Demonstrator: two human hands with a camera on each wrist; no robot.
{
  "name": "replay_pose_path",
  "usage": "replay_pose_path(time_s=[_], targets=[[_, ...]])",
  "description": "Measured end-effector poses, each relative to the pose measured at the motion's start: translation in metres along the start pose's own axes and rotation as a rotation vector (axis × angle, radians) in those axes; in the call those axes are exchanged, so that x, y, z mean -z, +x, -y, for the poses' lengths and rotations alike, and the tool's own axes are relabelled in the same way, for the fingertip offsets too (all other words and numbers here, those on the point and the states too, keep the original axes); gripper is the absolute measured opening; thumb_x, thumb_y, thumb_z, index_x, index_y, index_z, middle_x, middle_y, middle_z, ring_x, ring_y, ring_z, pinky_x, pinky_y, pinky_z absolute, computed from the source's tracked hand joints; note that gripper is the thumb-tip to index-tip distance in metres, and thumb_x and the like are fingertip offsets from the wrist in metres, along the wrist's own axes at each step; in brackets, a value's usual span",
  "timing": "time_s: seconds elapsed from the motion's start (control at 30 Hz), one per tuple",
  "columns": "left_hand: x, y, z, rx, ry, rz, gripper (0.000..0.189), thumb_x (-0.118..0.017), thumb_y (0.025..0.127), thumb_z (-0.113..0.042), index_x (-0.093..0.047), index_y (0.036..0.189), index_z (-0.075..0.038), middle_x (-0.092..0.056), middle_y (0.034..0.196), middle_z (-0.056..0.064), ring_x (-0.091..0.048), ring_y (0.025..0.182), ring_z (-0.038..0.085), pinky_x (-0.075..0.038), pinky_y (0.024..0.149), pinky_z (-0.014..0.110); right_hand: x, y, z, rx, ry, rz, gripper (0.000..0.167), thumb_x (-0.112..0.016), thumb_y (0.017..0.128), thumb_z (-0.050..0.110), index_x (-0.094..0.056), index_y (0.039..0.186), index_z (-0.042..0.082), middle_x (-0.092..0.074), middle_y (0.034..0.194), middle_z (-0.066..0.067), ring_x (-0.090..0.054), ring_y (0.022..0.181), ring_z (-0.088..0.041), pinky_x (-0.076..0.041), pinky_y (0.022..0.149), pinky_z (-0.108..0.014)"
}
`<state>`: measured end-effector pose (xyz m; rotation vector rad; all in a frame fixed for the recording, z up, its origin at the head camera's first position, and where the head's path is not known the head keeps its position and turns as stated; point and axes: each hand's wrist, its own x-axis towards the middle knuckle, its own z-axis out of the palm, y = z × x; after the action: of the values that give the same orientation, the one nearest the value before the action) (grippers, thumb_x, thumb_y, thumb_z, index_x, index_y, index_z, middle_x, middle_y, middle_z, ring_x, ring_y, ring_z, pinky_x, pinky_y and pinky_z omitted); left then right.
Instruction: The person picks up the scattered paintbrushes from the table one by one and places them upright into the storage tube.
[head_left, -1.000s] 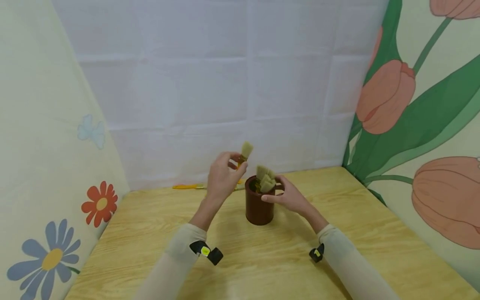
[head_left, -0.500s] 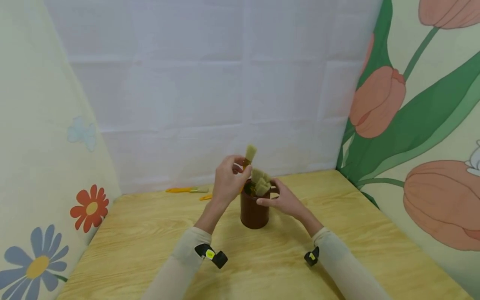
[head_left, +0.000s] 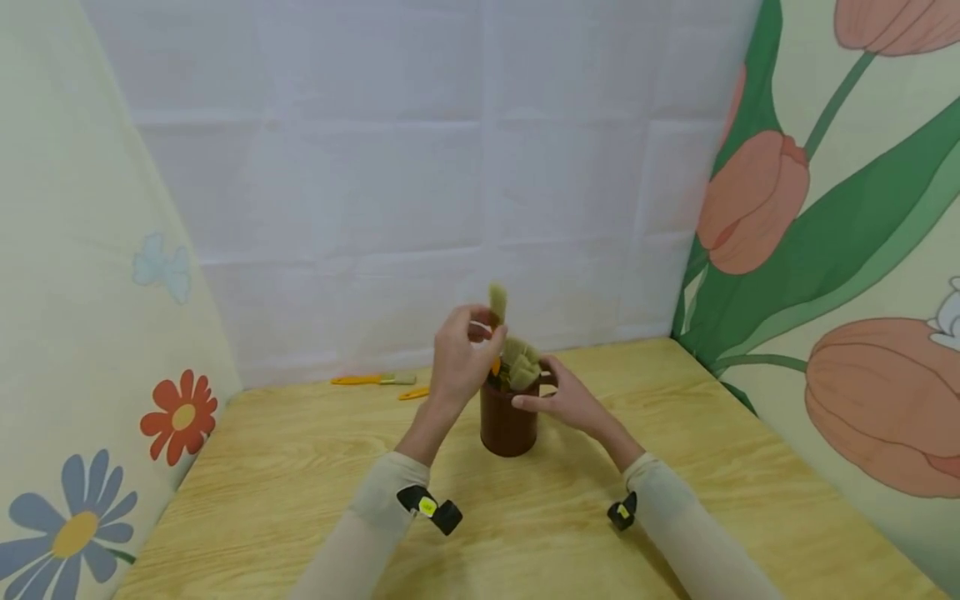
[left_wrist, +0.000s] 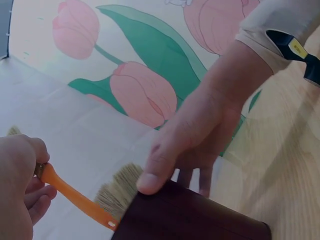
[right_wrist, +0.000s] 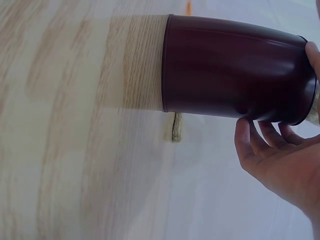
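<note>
My left hand (head_left: 459, 354) pinches a paintbrush (left_wrist: 75, 197) close to its bristles, which point up. The brush's orange handle slants down, its end right at the mug's rim in the left wrist view. The dark brown mug (head_left: 508, 427) stands upright on the table. Pale bristles of several paintbrushes (head_left: 519, 362) stick up out of it. My right hand (head_left: 570, 398) holds the mug at the top by the handle side, thumb at the rim and fingers curled behind. In the right wrist view the fingers (right_wrist: 270, 135) touch the mug's wall.
On the wood-grain table (head_left: 285, 500), one paintbrush (head_left: 367, 380) lies at the back left. A second orange handle (head_left: 413, 392) lies beside it, partly hidden behind my left hand. A white cloth backdrop (head_left: 337, 183) rises along the back edge, with flower-printed sheets at both sides.
My left hand has carried the paintbrush right and over the mug, and the brush now stands more upright. My right hand keeps its hold on the mug.
</note>
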<state>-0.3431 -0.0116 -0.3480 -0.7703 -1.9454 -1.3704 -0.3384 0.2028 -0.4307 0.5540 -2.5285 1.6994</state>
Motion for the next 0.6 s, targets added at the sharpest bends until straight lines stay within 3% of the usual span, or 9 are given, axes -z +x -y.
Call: replay_pose_path(time_s=[0.23,0.4,0.5,0.6], targets=[[-0.011,-0.008,0.021,0.121,0.071,0.134,0.018,-0.075,0.093,-0.012,-0.066,0.107,-0.005,-0.064,0.099,0.005,-0.067,0.082,0.016,-0.056,0.071,0.029,-0.001,-0.001,-0.002,0.001,0.009,0.011,0.075,-0.083,0.088,0.038,-0.043,0.148,0.018,-0.046,0.145,-0.006,-0.049,0.131,-0.031,-0.052,0.093,-0.046],[-0.014,-0.016,0.032,0.202,0.245,0.221,0.021,-0.075,0.095,-0.021,-0.069,0.11,-0.009,-0.067,0.099,0.003,-0.066,0.082,0.018,-0.056,0.066,0.034,-0.001,-0.001,-0.002,-0.01,-0.009,0.011,0.077,-0.082,0.087,0.043,-0.041,0.15,0.022,-0.044,0.146,-0.002,-0.048,0.132,-0.029,-0.052,0.092,-0.047],[-0.015,-0.02,0.036,0.218,0.36,0.242,0.023,-0.075,0.094,-0.027,-0.07,0.111,-0.012,-0.069,0.099,0.001,-0.066,0.085,0.018,-0.05,0.081,0.042,-0.001,-0.002,-0.002,-0.013,-0.018,0.006,0.079,-0.082,0.087,0.046,-0.041,0.15,0.023,-0.044,0.147,-0.001,-0.048,0.133,-0.028,-0.052,0.092,-0.047],[-0.016,-0.022,0.038,0.232,0.409,0.257,0.023,-0.076,0.094,-0.03,-0.07,0.111,-0.015,-0.07,0.1,-0.001,-0.066,0.088,0.019,-0.043,0.087,0.051,0.0,-0.001,0.0,-0.008,-0.016,0.003,0.079,-0.082,0.087,0.045,-0.041,0.15,0.021,-0.044,0.147,-0.002,-0.048,0.133,-0.029,-0.052,0.092,-0.047]])
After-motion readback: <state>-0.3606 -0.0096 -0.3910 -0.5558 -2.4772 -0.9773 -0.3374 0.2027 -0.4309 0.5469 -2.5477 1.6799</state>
